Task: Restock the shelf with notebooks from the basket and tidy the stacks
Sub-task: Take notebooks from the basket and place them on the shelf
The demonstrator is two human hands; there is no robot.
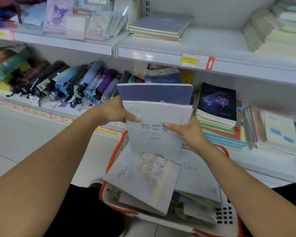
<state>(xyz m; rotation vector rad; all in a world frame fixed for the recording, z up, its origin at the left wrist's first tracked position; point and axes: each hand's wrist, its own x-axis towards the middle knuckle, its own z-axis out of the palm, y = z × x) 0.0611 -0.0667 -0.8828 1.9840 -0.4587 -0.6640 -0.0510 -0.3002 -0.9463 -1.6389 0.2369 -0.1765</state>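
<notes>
Notebooks are sitting between your two hands, raised above the basket (227, 218). You are gripping a pale notebook (156, 127) from both sides: your left hand (115, 111) is clasping its left edge with the thumb lying across the cover, and your right hand (186, 130) is clasping its right edge, thumb likewise pressing on the front. Behind the pale one, farther from you and rising above your knuckles, you are holding a purple-blue notebook (154, 93); it is lying against the back of the pale cover, and its left edge is disappearing behind your left hand. Fingers behind the covers are hidden, so you cannot tell how they are supporting the rear book.

Below your wrists, the white basket with the orange rim is carrying more stock: a pastel illustrated notebook (143, 180) is lying tilted on top, just under the lower edge of the pale notebook, with other pale covers spreading out beneath your right forearm.

Beyond your fingertips, the lower shelf is holding a constellation-cover stack (217, 103) just to the right of your right hand. Folded umbrellas (85, 82) are lying to the left of your left hand. Above both hands, a flat stack of grey-blue notebooks (161, 26) is resting on the upper shelf (229, 47), with a price tag (197, 61) on its front rail.
</notes>
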